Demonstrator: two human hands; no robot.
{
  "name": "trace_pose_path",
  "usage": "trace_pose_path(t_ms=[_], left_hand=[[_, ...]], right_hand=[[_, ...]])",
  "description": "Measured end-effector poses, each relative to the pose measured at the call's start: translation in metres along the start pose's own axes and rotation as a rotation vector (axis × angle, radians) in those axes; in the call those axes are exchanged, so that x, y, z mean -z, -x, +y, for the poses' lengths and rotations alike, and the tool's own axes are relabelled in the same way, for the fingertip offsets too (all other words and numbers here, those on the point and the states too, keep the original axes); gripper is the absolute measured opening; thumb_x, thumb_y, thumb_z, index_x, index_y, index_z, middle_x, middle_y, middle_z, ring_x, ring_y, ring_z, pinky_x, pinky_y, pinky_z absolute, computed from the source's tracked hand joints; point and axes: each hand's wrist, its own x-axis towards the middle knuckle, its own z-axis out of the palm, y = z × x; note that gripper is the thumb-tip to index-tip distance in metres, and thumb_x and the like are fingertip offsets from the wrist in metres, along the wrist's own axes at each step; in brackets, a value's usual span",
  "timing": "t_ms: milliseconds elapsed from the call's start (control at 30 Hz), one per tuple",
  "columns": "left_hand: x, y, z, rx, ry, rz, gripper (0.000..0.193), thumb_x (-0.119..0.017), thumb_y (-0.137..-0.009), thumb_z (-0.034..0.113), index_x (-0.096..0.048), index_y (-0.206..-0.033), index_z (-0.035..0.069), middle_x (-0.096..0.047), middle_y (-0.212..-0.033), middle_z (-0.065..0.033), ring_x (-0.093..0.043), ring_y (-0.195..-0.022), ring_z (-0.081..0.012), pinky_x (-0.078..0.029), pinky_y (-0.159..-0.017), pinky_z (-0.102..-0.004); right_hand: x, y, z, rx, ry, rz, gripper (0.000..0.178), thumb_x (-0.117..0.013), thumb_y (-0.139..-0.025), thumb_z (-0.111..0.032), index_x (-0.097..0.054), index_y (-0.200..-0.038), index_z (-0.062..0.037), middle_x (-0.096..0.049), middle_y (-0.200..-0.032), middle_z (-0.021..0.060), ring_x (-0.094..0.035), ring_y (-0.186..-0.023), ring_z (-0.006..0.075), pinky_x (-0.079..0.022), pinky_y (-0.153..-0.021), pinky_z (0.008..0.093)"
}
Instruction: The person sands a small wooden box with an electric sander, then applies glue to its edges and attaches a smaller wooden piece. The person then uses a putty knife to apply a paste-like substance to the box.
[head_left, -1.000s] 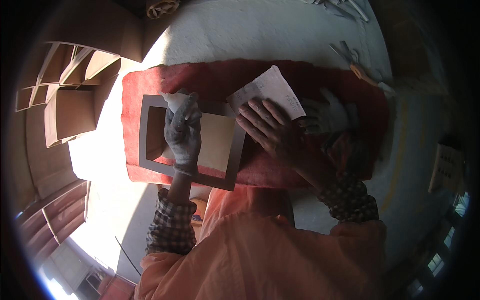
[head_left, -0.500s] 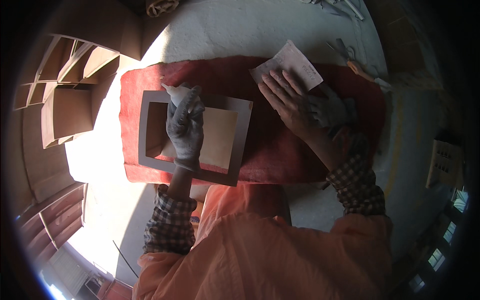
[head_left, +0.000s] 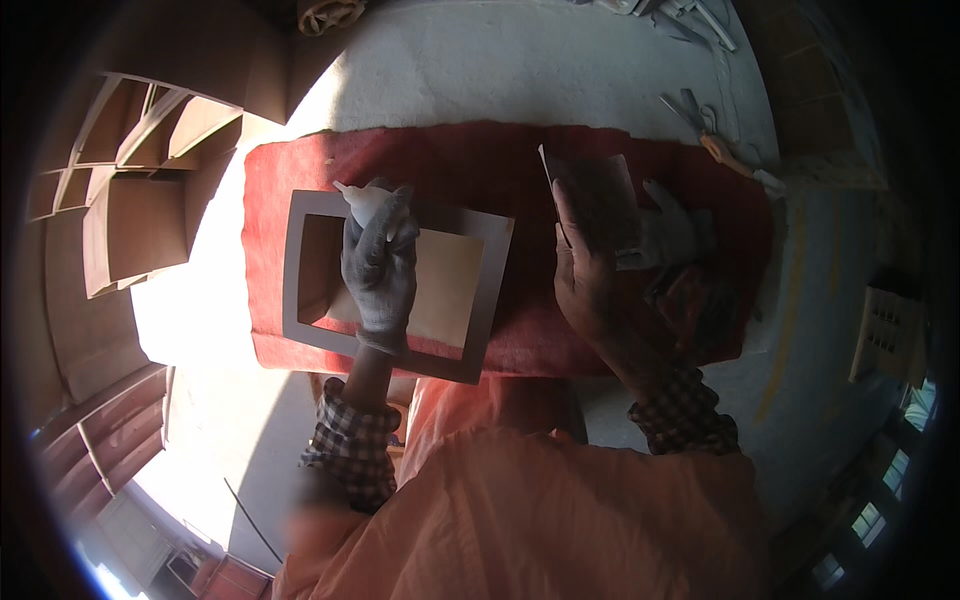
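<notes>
My left hand, in a grey work glove, is wrapped round a small white squeeze bottle with a narrow nozzle pointing up and left. Beneath it lies an open box-like frame with a grey rim and brown inner walls, on a red cloth. My bare right hand is turned on edge and grips a bent sheet of sandpaper, whose left edge stands up. Its grip is partly hidden. A loose grey glove lies just right of the sheet.
Scissors and an orange-handled tool lie beyond the cloth's far right corner. A dark red object rests near my right forearm. Brown compartmented boxes are stacked at the left. More tools lie at the far edge.
My right hand has turned from lying flat on the sheet to being on edge, and the sheet has moved nearer and bent. My left hand still holds the bottle over the frame.
</notes>
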Motion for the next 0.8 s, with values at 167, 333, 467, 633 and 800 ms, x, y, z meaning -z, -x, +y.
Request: trace_pose_path(t_ms=[167,333,467,633,800], left_hand=[[0.001,0.005,-0.008,0.025,0.093,-0.013,0.038,-0.062,-0.088,-0.010,-0.070,-0.124,-0.001,-0.063,-0.114,-0.0106,-0.061,-0.103,-0.0213,-0.052,-0.087,-0.0315],[0.003,0.005,-0.004,0.040,-0.021,-0.056,0.037,-0.063,-0.088,-0.009,-0.069,-0.124,-0.001,-0.065,-0.120,-0.0132,-0.064,-0.106,-0.0253,-0.053,-0.091,-0.0350],[0.003,0.009,-0.013,0.042,0.054,-0.020,0.036,-0.062,-0.089,-0.009,-0.069,-0.124,-0.001,-0.065,-0.118,-0.0127,-0.065,-0.106,-0.0257,-0.053,-0.094,-0.0352],[0.001,0.006,-0.010,0.040,0.115,-0.010,0.035,-0.062,-0.090,-0.009,-0.070,-0.123,-0.001,-0.064,-0.112,-0.0108,-0.064,-0.102,-0.0229,-0.054,-0.089,-0.0333],[-0.002,0.005,-0.007,0.082,0.137,0.008,0.034,-0.063,-0.090,-0.008,-0.070,-0.122,-0.001,-0.063,-0.111,-0.0100,-0.062,-0.098,-0.0191,-0.053,-0.082,-0.0298]], right_hand=[[-0.085,0.078,-0.053,-0.123,-0.140,0.137,0.045,-0.047,-0.109,-0.010,-0.043,-0.153,-0.0003,-0.040,-0.160,0.0161,-0.043,-0.145,0.0266,-0.034,-0.119,0.0390],[-0.079,0.013,-0.029,-0.600,-0.770,0.110,0.042,-0.046,-0.111,-0.012,-0.046,-0.151,-0.0004,-0.045,-0.159,0.0129,-0.043,-0.144,0.0217,-0.034,-0.119,0.0361],[-0.048,-0.012,-0.010,-0.127,-0.503,0.186,0.040,-0.045,-0.109,-0.009,-0.052,-0.148,-0.0036,-0.051,-0.155,0.0116,-0.046,-0.144,0.0248,-0.034,-0.120,0.0397],[0.014,-0.004,-0.019,0.455,0.477,-0.363,0.042,-0.047,-0.102,-0.012,-0.061,-0.141,-0.0065,-0.054,-0.152,0.0110,-0.048,-0.144,0.0304,-0.032,-0.124,0.0497],[0.008,-0.037,0.035,0.602,0.570,-0.228,0.040,-0.054,-0.094,-0.016,-0.067,-0.129,-0.0051,-0.061,-0.143,0.0111,-0.054,-0.137,0.0276,-0.032,-0.124,0.0494]])
